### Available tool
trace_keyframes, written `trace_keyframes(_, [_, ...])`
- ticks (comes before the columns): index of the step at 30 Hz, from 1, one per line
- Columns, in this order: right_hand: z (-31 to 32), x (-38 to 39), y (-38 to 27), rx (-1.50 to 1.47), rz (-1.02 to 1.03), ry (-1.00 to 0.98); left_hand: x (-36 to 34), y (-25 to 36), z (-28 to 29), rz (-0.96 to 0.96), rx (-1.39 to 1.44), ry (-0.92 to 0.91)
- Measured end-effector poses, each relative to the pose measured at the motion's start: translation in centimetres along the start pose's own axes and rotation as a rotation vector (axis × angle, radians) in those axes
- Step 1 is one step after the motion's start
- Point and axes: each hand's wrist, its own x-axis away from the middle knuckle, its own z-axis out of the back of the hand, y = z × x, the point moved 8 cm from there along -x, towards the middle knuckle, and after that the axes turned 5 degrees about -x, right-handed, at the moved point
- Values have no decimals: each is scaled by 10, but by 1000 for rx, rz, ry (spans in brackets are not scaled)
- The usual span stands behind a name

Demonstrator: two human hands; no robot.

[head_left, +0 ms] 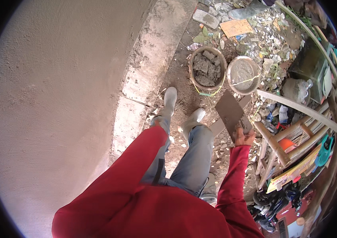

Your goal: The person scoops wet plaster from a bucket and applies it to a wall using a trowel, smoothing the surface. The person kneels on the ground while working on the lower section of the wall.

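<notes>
My right hand (244, 137) gripped a rectangular plastering trowel (230, 112) by its near end, over the ground (179, 71) right of the concrete ledge (148, 59), near a bucket (191, 68) of grey lumps (207, 67). My left hand (157, 123) barely showed past my sleeve (136, 152); I couldn't tell its state.

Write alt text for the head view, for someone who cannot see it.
The person's right hand, in a red sleeve, holds a flat, dark board over debris-strewn ground. Ahead stand two buckets, one with clumped grey material, the other with a smoother grey mix; a grey-brown wall fills the left side.
</notes>
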Motion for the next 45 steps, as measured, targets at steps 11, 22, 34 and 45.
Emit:
trace_keyframes(11, [-445,-176,-31,791,647,-605,-26,-17,62,226,387,-28])
trace_keyframes(22, [-644,-228,85,1073,782,-783,-87,-33,74,355,416,-48])
trace_keyframes(34, [-673,-350,-18,928,917,-609,-100,-45,110,430,431,-84])
trace_keyframes(45, [-836,-635,-122,894,1450,-292,-138,-74,123,318,466,74])
